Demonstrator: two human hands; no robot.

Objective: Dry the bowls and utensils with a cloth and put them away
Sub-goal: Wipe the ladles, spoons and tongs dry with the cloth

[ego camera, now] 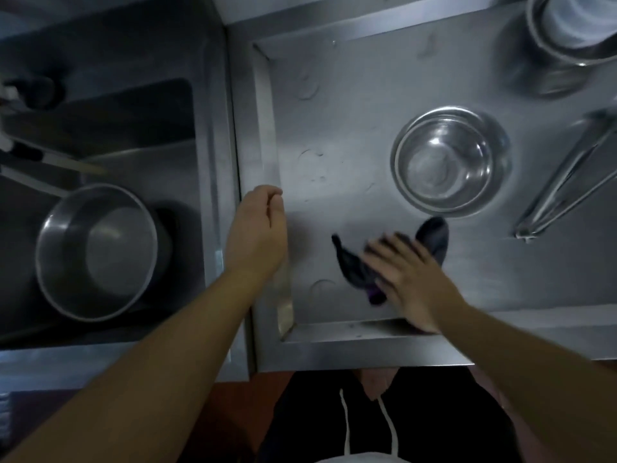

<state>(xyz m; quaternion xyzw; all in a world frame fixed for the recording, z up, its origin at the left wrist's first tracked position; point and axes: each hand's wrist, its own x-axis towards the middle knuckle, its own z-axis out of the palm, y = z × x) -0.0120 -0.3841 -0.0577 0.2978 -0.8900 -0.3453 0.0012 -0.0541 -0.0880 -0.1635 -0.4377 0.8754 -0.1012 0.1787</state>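
Dark cloth (430, 238) lies near the worktop's (350, 105) front edge, right hand (412, 284) laid flat on it, likely gathering it up. Just beyond, the bowl (449, 162) waits. Left hand (258, 228), loosely curled and empty, hovers over the left rim.

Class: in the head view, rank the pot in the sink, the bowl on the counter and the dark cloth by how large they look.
1. Pot, largest.
2. Bowl, clearly smaller across.
3. Cloth, smallest showing, though the right hand covers part of it, so its full size is unsure.
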